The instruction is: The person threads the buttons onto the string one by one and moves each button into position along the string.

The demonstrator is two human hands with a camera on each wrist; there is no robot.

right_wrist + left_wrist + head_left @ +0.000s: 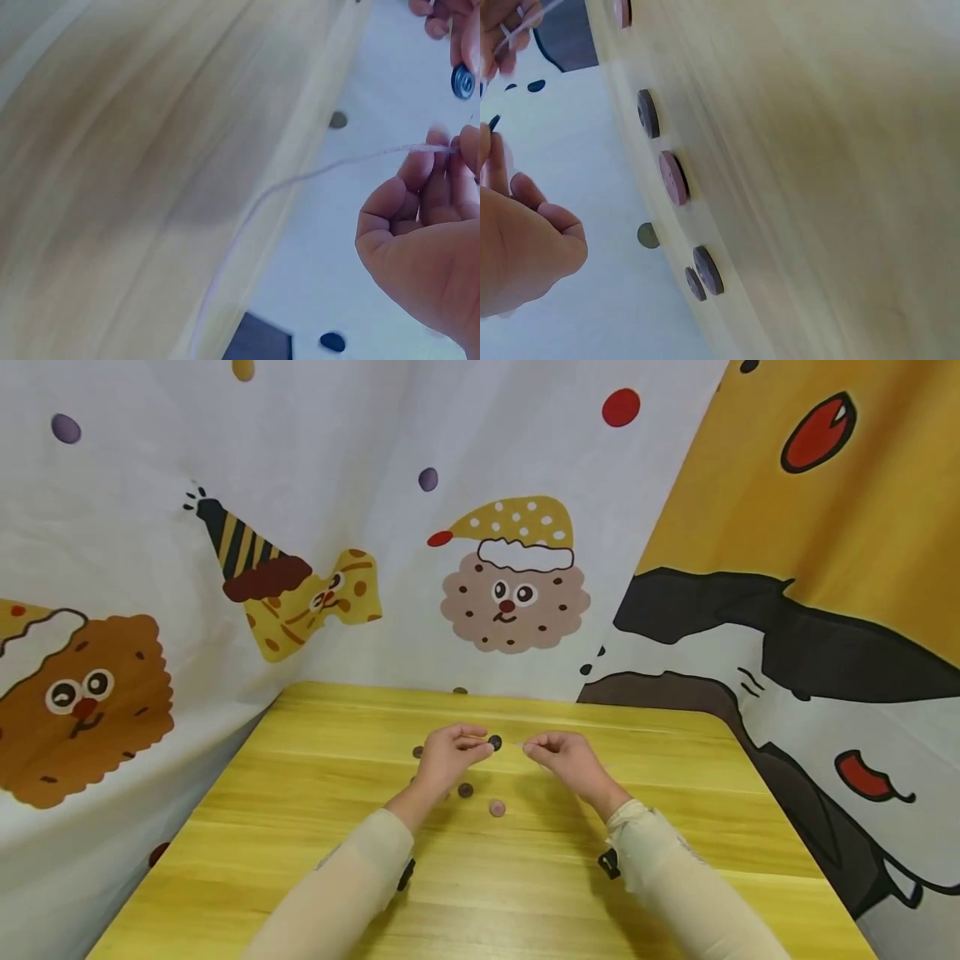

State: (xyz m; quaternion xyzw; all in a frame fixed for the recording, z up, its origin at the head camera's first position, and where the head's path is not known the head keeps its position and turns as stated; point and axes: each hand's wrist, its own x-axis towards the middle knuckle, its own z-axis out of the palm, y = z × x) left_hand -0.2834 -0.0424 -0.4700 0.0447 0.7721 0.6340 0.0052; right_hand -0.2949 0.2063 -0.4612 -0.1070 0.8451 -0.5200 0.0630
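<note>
My left hand [447, 760] pinches a dark button [496, 742] by its edge between thumb and finger. In the right wrist view the button [463, 81] appears round and bluish, its face turned towards my right hand. A short gap to the right, my right hand [568, 760] pinches a thin pale string [289, 180] near its end. The rest of that string hangs in a curve past the hand. Both hands are raised over the wooden table [525, 893], fingertips facing each other.
Several loose buttons lie on the table below and left of my left hand, among them a dark brown one [466, 790], a pink one [497, 808] and another brown one [417, 752]. A printed cloth [360, 468] hangs behind the table's far edge.
</note>
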